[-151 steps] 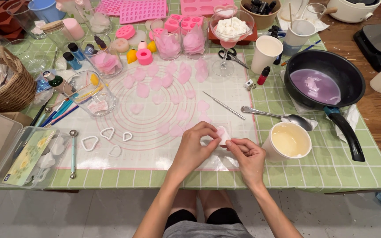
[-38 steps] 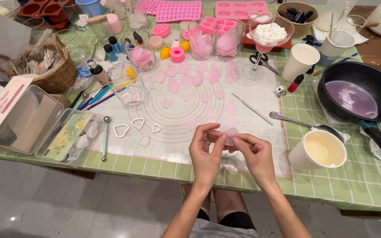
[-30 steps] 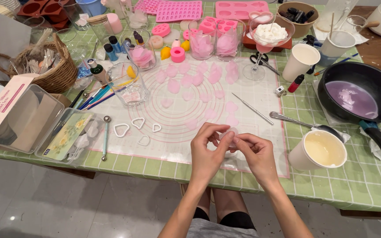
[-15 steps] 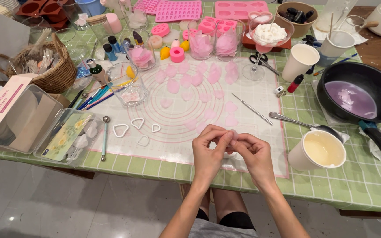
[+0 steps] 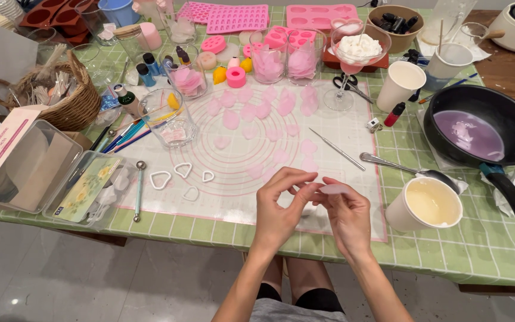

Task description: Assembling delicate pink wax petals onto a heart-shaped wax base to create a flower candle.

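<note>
over the near edge of the white baking mat (image 5: 233, 203), the left hand (image 5: 278, 209) and right hand (image 5: 347, 217) meet, both pinching a thin pale pink petal (image 5: 334, 189) between thumb and fingertips, held just above the mat. more pink petals (image 5: 251, 113) lie spread farther up the mat. heart cutters (image 5: 174, 176) sit to the left, a paper cup of cream liquid (image 5: 427, 203) just right.

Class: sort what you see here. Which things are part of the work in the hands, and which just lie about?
In the work: left hand, right hand, pale pink petal, silicone mat.
Lying about: black pan, scissors, wicker basket, heart cutters.
</note>
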